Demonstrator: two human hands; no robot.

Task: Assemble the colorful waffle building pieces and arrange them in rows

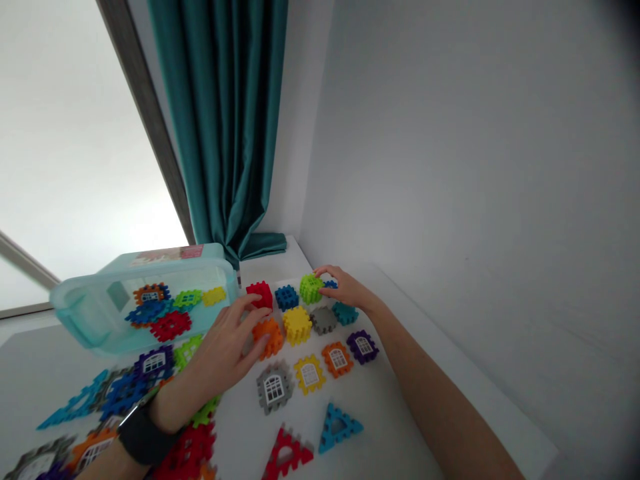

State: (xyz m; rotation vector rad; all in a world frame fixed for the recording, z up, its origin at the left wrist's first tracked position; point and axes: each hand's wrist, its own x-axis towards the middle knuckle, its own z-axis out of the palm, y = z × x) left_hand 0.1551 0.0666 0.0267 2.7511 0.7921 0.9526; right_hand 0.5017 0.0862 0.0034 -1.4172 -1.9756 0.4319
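Our R hand (340, 285) pinches the lime block (311, 291), back row btwn blue blocks (287, 299), face up twd us, long axis unclear. Our L hand (227, 347), well apart, spreads over red block (262, 289) & orange block (273, 335). Box label (191, 252) illegible.

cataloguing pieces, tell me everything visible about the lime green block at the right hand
The lime green block looks plastic, thick or stacked, with toothed edges. It is far back over the table, right of a blue block. The right hand has fingertips at the block's far and right sides; any lift is unclear.
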